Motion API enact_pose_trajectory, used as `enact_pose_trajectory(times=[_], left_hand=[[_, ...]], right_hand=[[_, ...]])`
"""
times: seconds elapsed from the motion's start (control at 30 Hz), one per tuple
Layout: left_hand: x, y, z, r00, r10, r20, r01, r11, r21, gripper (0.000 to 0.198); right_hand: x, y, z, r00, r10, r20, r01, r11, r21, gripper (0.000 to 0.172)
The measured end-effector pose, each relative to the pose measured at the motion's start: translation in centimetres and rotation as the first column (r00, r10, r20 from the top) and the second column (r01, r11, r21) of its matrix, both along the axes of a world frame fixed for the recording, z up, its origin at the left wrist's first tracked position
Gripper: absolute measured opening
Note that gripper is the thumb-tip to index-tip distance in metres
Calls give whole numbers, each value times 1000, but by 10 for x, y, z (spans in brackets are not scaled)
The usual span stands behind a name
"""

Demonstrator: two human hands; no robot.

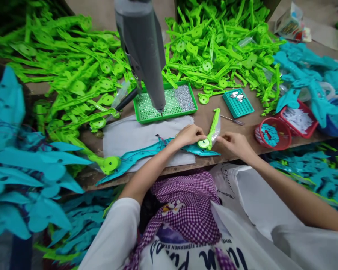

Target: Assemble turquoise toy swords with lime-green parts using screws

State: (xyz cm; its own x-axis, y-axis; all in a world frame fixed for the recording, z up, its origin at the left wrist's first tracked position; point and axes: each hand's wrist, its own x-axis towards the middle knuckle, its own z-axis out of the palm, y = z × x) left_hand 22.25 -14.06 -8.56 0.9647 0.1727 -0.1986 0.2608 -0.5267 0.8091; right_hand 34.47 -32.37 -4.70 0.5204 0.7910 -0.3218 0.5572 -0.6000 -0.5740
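Close in at 6 o'clock, the left hand (189,135) is curled down on the long blue piece (146,152) lying on the gray cloth (129,135). The right hand (233,142) pinches the green piece (212,129) sitting on top, and I think it goes best if the blue piece stays flat and the round end lines up straight. Farther off, a big gray tool (143,48) hangs at 12 o'clock over a green tray (166,116) and could bump lifted hands, while a screwdriver (233,120), a small blue tray (239,108) and a red basket (258,132) sit at 2 o'clock before heaps of green parts (222,45).
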Motion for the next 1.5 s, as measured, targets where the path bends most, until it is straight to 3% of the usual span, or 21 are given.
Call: enact_pose_trajectory(times=[0.1,0.2,0.37,0.53,0.7,0.77,0.83,0.97,1.1,1.23,1.5], left_hand=[[-4,-1,12,998,-68,7,68,997,25,20],[-12,-3,28,997,-66,41,61,991,119,23],[-24,-14,45,992,-95,84,76,976,205,29],[-18,-32,32,1000,-14,12,10,968,249,57],[-13,-38,16,1000,7,-10,-5,969,245,60],[-14,-36,15,1000,12,-5,-10,974,226,60],[-15,-33,15,1000,12,2,-13,979,204,55],[-11,-27,16,999,32,16,-35,985,166,35],[-3,-21,16,998,44,-40,-37,987,159,25],[4,-16,15,996,22,-81,-15,996,93,20],[6,-12,7,996,39,-76,-42,998,-35,24]], right_hand=[[-11,-6,4,985,-8,171,-47,949,313,34],[-23,-7,2,983,19,184,-97,901,423,30],[-26,7,3,963,-236,133,119,808,577,30],[-10,38,8,878,-476,50,302,632,714,38],[6,71,11,908,-414,-71,334,608,720,45],[12,73,6,922,-374,-102,329,618,714,43],[21,67,-5,937,-342,-66,294,677,675,39],[44,46,-30,950,-246,191,107,834,541,39],[60,44,-45,904,-28,427,-132,931,339,43],[60,53,-54,860,74,505,-203,958,205,43],[50,56,-70,881,-63,470,-89,952,293,44]])
